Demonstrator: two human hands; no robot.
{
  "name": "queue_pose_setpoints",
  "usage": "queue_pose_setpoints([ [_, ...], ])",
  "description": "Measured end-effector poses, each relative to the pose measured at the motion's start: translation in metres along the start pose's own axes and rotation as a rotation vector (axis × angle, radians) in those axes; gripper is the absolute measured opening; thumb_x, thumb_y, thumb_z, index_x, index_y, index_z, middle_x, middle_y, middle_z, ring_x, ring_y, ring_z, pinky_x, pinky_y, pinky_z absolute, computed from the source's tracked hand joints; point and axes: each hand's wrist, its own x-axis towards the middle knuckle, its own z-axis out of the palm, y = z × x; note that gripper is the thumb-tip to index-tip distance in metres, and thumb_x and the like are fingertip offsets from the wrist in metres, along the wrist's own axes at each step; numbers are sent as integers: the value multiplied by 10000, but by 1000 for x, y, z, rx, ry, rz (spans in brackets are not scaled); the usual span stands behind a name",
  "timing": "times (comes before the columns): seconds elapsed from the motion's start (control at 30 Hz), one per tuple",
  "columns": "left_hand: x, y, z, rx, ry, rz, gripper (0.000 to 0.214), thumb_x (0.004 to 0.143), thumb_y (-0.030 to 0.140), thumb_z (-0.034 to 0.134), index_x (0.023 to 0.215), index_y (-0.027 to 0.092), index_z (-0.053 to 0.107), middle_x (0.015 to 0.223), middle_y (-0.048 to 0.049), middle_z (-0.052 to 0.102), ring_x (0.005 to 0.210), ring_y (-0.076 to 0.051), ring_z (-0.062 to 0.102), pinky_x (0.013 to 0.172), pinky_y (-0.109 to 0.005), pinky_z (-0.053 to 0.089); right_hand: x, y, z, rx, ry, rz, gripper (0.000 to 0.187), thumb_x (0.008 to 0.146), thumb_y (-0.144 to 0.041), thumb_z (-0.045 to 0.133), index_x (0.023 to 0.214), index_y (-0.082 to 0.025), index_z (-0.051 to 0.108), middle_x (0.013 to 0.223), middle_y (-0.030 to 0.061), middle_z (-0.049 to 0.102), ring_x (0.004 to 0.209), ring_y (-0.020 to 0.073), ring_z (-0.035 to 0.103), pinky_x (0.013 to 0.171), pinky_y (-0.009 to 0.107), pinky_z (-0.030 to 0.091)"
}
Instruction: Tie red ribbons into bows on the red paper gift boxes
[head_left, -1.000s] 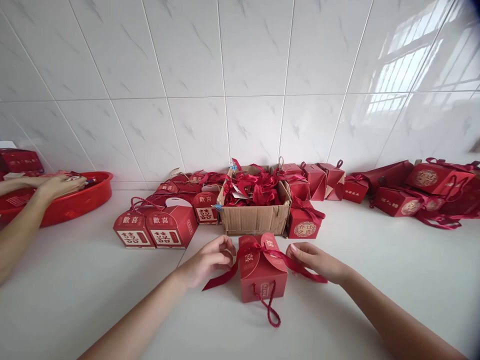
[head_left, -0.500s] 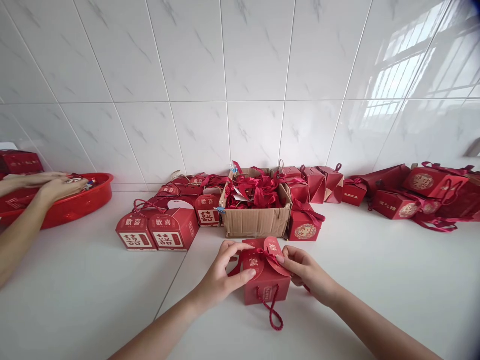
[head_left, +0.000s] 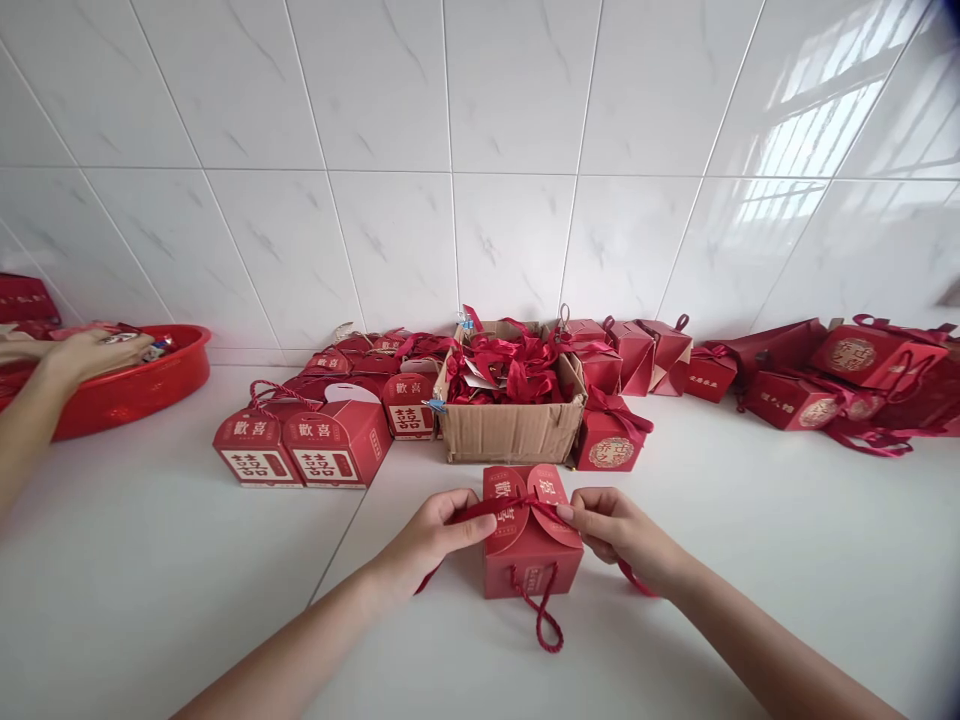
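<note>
A red gift box (head_left: 531, 560) with curved top flaps stands upright on the white counter in front of me. Across its top runs a dark red ribbon (head_left: 517, 505), crossed or knotted near the middle. My left hand (head_left: 427, 540) pinches one end of this ribbon at the box's left side, and its tail hangs below the fingers. On the other side my right hand (head_left: 622, 535) grips the opposite end between thumb and fingers, with a tail looping under the wrist. A twisted cord handle (head_left: 549, 630) droops from the box's front onto the counter.
Behind the box is an open cardboard box (head_left: 510, 435) full of red ribbons. Finished-looking red boxes (head_left: 322, 450) stand left, and more boxes (head_left: 855, 360) are piled right. At far left, another person's hands (head_left: 97, 350) are over a red basin (head_left: 150, 385).
My left hand has moved outward from the box top, drawing the ribbon out straight to the left. The right hand still holds its end. The view has shifted slightly.
</note>
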Motion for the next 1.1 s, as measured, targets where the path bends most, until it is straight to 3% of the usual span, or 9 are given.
queue_pose_setpoints([
  [0.1,1,-1,-3,18,63,28,419,750,512,663,643,159,465,618,50,404,553,-79,314,510,-224,209,1,4,-8,0,-19,-12,479,789,-455,671,573,-179,345,494,-88,222,467,49,148,467,260,80],
  [0.2,1,-2,-2,47,79,97,358,757,462,679,680,161,500,641,42,436,593,-89,390,553,-217,294,2,9,-9,42,-27,-24,494,795,-450,669,571,-179,321,514,-85,221,478,50,143,473,258,85],
  [0.3,1,-5,2,118,117,164,304,747,438,695,834,163,598,962,-40,558,795,-149,538,666,-245,406,2,11,-4,63,-24,-26,499,821,-463,635,573,-180,308,520,-81,230,479,52,140,473,261,88],
  [0.37,1,-7,3,172,155,226,303,746,419,700,903,170,631,1264,-77,461,934,-188,566,727,-264,445,1,11,0,56,-15,-27,496,840,-479,605,576,-181,309,518,-79,236,479,54,147,473,263,94],
  [0.43,0,-7,4,176,131,276,305,766,392,688,989,189,638,1392,-74,367,1045,-216,560,812,-284,463,0,10,4,42,-9,-36,504,847,-491,589,571,-182,303,517,-77,233,480,56,156,475,265,100],
  [0.57,-6,-3,8,132,65,273,354,785,348,685,1105,220,605,1289,-62,485,1114,-224,548,902,-293,456,-4,7,10,45,18,-61,529,825,-512,604,544,-179,305,519,-74,228,485,53,159,479,263,104],
  [0.83,-9,-1,16,182,229,221,229,856,414,587,923,197,618,1034,-15,578,835,-129,579,736,-211,454,-8,3,17,48,3,-50,550,814,-519,609,503,-177,312,476,-70,277,429,36,193,452,255,114],
  [1.1,-8,-4,14,205,272,210,274,853,449,579,947,192,597,953,-16,624,879,-158,592,781,-237,445,-9,5,17,41,-40,-39,552,836,-523,580,504,-171,315,483,-67,276,434,36,192,458,258,114],
])
